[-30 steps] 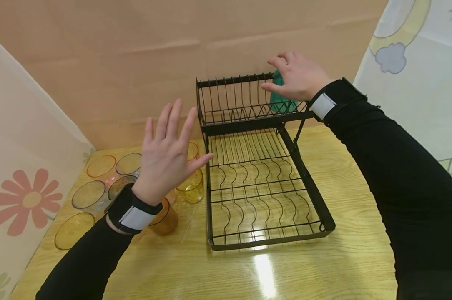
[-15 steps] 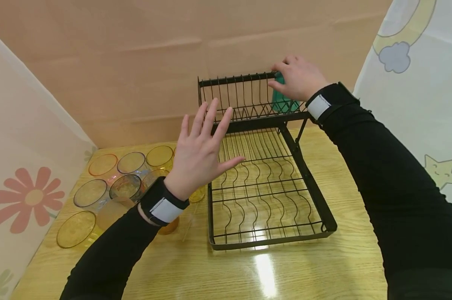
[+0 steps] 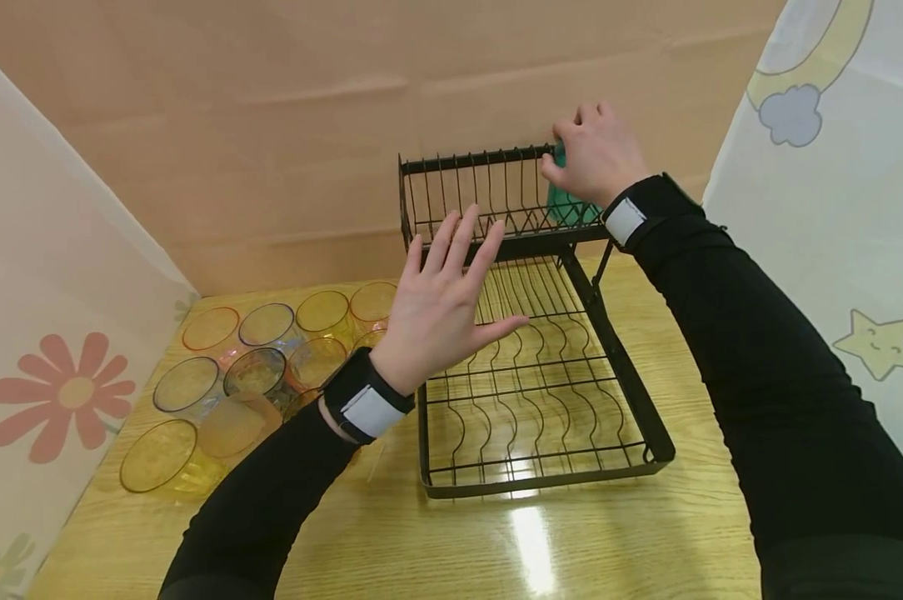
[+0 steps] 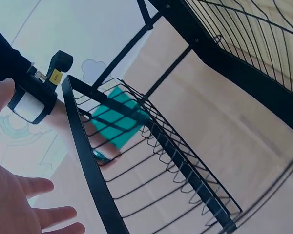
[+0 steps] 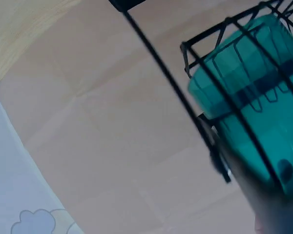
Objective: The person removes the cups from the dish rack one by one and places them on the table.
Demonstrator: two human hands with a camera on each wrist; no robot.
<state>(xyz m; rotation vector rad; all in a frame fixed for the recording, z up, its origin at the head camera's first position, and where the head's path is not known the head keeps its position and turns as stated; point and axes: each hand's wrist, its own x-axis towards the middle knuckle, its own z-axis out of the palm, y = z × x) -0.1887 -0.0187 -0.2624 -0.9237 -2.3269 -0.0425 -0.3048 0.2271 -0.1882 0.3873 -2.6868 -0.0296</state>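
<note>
A teal see-through glass (image 3: pixel 567 207) stands in the right end of the upper tier of a black wire dish rack (image 3: pixel 547 475). My right hand (image 3: pixel 597 154) is over its top, with thumb and fingers curled round it. Through the glass (image 5: pixel 249 92) in the right wrist view, dark fingertip shapes show, partly behind the wires. My left hand (image 3: pixel 440 308) hovers over the rack's left side, fingers spread and holding nothing. In the left wrist view the left hand (image 4: pixel 14 200) is apart from the rack's upper tier (image 4: pixel 95 178).
Several coloured glasses stand in rows left of the rack, among them a yellow glass (image 3: pixel 159 457), a blue-rimmed glass (image 3: pixel 267 325) and a dark glass (image 3: pixel 255 372). Printed cloth walls (image 3: pixel 834 217) border the wooden table (image 3: pixel 451 550) at the back and sides.
My left hand has moved right, from above the glasses to over the rack. My right hand has closed in on the teal glass, its thumb and fingers drawing together.
</note>
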